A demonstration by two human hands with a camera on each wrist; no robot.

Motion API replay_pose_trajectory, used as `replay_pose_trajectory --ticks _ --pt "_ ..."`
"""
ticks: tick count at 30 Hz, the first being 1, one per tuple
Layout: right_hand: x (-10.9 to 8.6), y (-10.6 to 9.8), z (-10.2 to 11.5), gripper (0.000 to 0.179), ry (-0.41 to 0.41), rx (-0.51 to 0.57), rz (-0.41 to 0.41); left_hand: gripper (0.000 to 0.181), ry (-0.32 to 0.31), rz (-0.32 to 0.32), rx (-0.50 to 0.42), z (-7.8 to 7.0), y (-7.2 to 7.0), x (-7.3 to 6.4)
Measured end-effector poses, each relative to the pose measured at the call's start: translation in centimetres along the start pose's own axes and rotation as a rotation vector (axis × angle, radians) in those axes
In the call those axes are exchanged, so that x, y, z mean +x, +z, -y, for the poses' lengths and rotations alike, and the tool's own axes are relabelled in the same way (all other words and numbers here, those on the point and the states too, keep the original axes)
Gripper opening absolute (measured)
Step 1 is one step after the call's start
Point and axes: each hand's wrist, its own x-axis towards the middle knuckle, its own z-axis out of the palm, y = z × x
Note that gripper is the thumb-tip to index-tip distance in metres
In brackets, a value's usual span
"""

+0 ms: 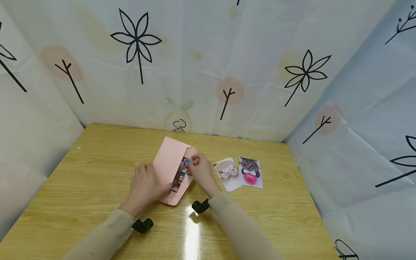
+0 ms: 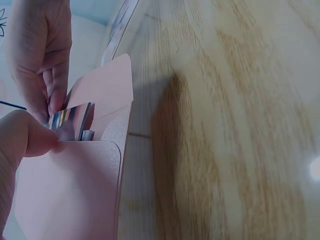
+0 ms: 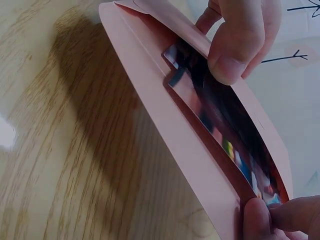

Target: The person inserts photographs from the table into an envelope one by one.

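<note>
Pink paper makes up the envelope (image 1: 167, 157), which sits at a slant on the near-middle of the wooden table (image 1: 100, 169), its flap (image 1: 185, 187) opened out to the right. Colourful picture cards (image 1: 180, 174) are partly inside, showing in the mouth between flap and body; how many there are cannot be told. The left hand (image 1: 144, 182) grips the envelope from its left side, the fingers behind the panel in the right wrist view and the thumb bent over the edge of the mouth, next to the cards. The right hand (image 1: 203, 171) pinches the upper end of the cards between thumb and finger, near the flap's top. In the left wrist view a shadow (image 2: 167, 130) falls on the wood beside the envelope's edge, so at least part of the envelope is tipped up off the table.

To the right of the right hand, 2 photos lie on the wood, side by side and touching low down: a tilted photo of white animal figures (image 1: 229, 172) and a photo of a tabby cat with a bright pink ball (image 1: 250, 171). Beige sleeves (image 1: 104, 231) cover both forearms, and a black device (image 1: 143, 226) is worn at each wrist. Behind the table hangs pale cloth (image 1: 195, 68) printed with black-outlined plants and peach spots.
</note>
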Motion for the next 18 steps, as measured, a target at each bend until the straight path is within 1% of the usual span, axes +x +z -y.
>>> replay_pose_trajectory --ticks 3,7,13,18 --pt "0.1 0.5 -0.2 0.025 -0.001 0.003 -0.006 0.091 -0.009 0.007 -0.007 0.0 0.0 -0.1" --pt "0.2 0.9 -0.4 0.022 0.003 0.016 -0.010 0.090 -0.018 0.012 -0.016 -0.1 0.1 -0.2" --pt "0.2 1.3 -0.4 0.017 -0.007 -0.010 -0.025 0.088 0.002 -0.022 -0.015 -0.2 0.3 -0.4" --pt "0.4 1.5 -0.4 0.015 -0.005 -0.024 -0.002 0.087 0.011 -0.036 -0.005 -0.1 0.4 -0.4"
